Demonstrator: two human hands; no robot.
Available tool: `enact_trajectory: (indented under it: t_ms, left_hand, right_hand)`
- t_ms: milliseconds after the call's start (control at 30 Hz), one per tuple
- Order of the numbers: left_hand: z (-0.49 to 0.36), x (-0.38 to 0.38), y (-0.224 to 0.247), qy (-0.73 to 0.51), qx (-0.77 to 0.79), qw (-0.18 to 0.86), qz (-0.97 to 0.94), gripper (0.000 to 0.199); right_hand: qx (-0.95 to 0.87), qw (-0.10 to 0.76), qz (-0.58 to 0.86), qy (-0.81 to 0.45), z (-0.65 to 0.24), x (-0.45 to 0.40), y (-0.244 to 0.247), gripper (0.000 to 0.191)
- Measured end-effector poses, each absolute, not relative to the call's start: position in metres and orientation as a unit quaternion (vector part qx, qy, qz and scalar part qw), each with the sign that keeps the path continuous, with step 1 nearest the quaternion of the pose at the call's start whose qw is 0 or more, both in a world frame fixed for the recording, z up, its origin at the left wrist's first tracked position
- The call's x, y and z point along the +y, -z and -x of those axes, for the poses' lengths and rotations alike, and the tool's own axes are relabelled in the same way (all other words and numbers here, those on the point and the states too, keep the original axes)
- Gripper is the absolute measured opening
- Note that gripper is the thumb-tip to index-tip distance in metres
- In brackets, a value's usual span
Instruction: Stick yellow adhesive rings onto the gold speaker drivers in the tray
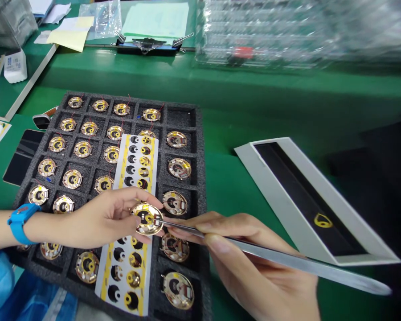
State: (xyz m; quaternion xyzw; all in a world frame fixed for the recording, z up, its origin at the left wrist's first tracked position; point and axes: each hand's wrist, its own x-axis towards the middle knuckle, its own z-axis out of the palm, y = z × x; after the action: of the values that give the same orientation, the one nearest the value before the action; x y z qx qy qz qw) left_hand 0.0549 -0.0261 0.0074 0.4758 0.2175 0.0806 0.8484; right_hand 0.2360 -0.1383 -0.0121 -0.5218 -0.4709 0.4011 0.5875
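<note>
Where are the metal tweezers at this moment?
In the head view, the metal tweezers are right of centre in the right hand, their tip at the round gold case that the left hand holds above the foam tray.

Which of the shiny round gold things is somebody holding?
The gold piece in the left hand, with the tip of the tweezers at it; the other gold pieces lie in compartments of the black foam tray.

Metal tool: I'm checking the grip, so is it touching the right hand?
Touching. The head view shows the right hand pinching the metal tool between thumb and fingers.
</note>
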Motion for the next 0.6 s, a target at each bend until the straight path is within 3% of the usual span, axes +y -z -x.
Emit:
enact_trajectory:
  t_ms: [367,600]
  left_hand:
    - [-0.056,-0.029,-0.002,-0.082,0.263,0.851,-0.447,0.022]
    - [-0.057,-0.031,0.001,-0.1,0.289,0.838,-0.451,0.024]
  right_hand:
    - [-0.533,0.542,0.558,-0.334,-0.231,-0.139,0.012,0.01]
    - [-0.582,0.523,0.553,-0.286,-0.221,-0.144,0.003,0.022]
